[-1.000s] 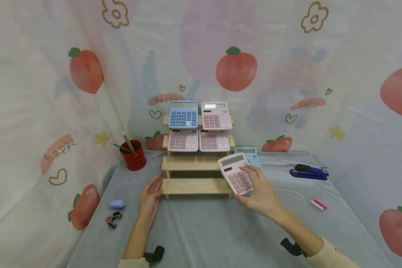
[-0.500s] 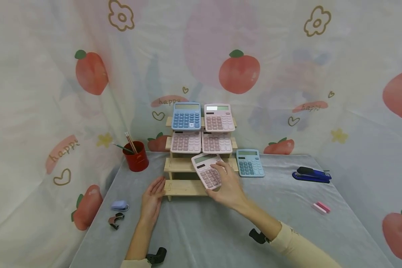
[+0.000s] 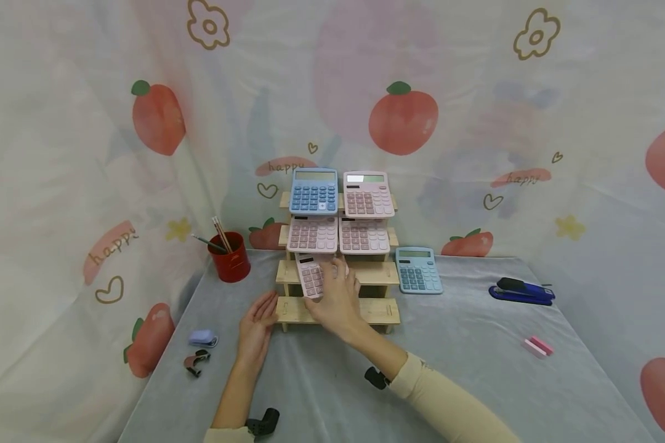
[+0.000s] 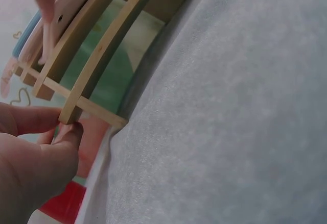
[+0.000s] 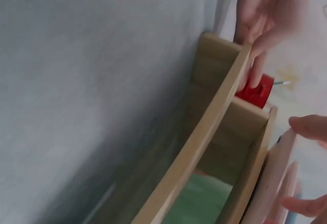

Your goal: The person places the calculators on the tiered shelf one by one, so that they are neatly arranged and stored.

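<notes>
My right hand (image 3: 339, 301) grips a pink calculator (image 3: 310, 275), slightly tilted, over the left part of the second step from the bottom of a four-step wooden rack (image 3: 379, 311). Part of its keypad is hidden behind the fingers. In the right wrist view, the calculator (image 5: 270, 180) shows edge-on, with fingertips (image 5: 309, 127) at its edge. My left hand (image 3: 256, 329) pinches the left end of the rack's bottom step, finger and thumb at the wood in the left wrist view. A blue calculator (image 3: 313, 192) and several pink ones stand on the upper two steps.
A light blue calculator (image 3: 419, 271) lies right of the rack. At the left stand a red pencil cup (image 3: 229, 261), a small lilac stapler (image 3: 202, 338) and a brown hair claw (image 3: 196, 363). Further right lie a blue stapler (image 3: 522, 291) and pink-and-white erasers (image 3: 539, 346).
My right hand has carried the pink calculator leftward from beside the rack to the left part of the second step from the bottom. My left hand has stayed at the rack's end.
</notes>
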